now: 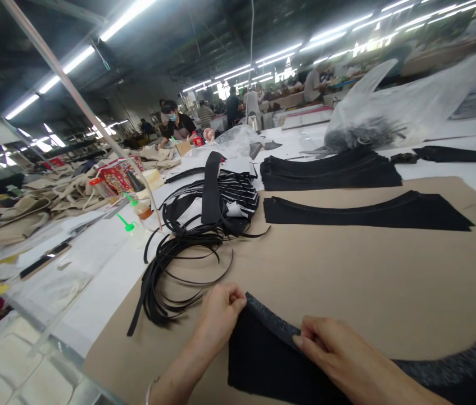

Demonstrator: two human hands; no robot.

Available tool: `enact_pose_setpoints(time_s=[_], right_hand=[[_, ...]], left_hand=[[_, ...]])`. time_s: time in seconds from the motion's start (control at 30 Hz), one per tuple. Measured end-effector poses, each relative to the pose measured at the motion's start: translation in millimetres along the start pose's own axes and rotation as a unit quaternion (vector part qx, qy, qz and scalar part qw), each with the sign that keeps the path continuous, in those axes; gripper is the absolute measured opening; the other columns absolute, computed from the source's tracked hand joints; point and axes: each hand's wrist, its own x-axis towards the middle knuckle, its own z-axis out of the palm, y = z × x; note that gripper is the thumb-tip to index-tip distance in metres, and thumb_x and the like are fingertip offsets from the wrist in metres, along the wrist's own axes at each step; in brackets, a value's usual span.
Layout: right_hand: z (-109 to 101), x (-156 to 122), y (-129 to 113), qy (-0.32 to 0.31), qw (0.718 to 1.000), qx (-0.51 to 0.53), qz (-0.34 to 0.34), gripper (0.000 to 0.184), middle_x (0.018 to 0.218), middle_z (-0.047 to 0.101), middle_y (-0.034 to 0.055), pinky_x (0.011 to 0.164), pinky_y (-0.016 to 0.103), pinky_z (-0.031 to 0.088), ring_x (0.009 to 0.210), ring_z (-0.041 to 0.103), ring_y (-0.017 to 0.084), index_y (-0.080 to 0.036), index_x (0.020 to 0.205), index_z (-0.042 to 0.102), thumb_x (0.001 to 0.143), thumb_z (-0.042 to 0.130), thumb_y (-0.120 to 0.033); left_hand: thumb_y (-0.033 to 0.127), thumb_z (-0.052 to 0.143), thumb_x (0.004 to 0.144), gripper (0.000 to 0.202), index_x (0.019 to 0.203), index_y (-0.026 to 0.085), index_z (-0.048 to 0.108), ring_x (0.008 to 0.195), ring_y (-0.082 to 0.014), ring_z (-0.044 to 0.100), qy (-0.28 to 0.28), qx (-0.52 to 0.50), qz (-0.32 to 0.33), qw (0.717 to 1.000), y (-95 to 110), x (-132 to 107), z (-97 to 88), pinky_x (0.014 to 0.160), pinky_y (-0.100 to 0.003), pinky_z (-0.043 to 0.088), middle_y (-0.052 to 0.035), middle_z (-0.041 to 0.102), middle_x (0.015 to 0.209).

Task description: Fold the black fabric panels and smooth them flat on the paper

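A black fabric panel (263, 360) with a grey, fuzzy-looking strip (269, 315) along its curved upper edge lies at the front of the table. My left hand (224, 306) pinches the panel's upper left corner between thumb and fingers. Further along the same edge, my right hand (326, 343) has its thumb and fingers closed on the strip. My right forearm covers part of the panel, whose right end shows beyond it. Left of my left hand lies a loose bundle of thin black strips (157, 281).
Brown board (368, 270) covers the near tabletop. Curved black panels (359, 211) lie across it, with a stacked pile (330, 171) behind. Black-and-white striped pieces (238, 191), a green-nozzled glue bottle (140, 208) and a clear plastic bag (372, 118) sit around. A co-worker (178, 124) is farther back.
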Motion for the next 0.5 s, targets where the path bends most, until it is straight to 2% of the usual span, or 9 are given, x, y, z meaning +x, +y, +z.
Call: enact_pose_setpoints(time_s=[0.23, 0.5], right_hand=[[11, 4, 13, 0.023, 1.000, 0.014, -0.013, 0.025, 0.062, 0.056, 0.0004, 0.054, 0.026, 0.023, 0.057, 0.048, 0.013, -0.018, 0.067, 0.049, 0.090, 0.042, -0.026], [7, 1, 13, 0.023, 0.999, 0.031, 0.002, 0.024, 0.061, 0.056, 0.0000, 0.053, 0.026, 0.023, 0.057, 0.048, 0.013, -0.018, 0.065, 0.049, 0.088, 0.045, -0.025]], left_hand=[[0.015, 0.054, 0.076, 0.013, 0.069, 0.019, 0.065, 0.062, -0.0125, 0.053, 0.013, 0.087, 0.008, 0.996, 10, -2, 6.9, 0.057, -0.023, 0.028, 0.0029, 0.059, 0.062], [0.015, 0.052, 0.076, 0.014, 0.071, 0.019, 0.064, 0.054, -0.0115, 0.055, 0.016, 0.120, -0.019, 0.992, 18, -2, 12.0, 0.055, -0.022, 0.029, 0.0027, 0.059, 0.060]])
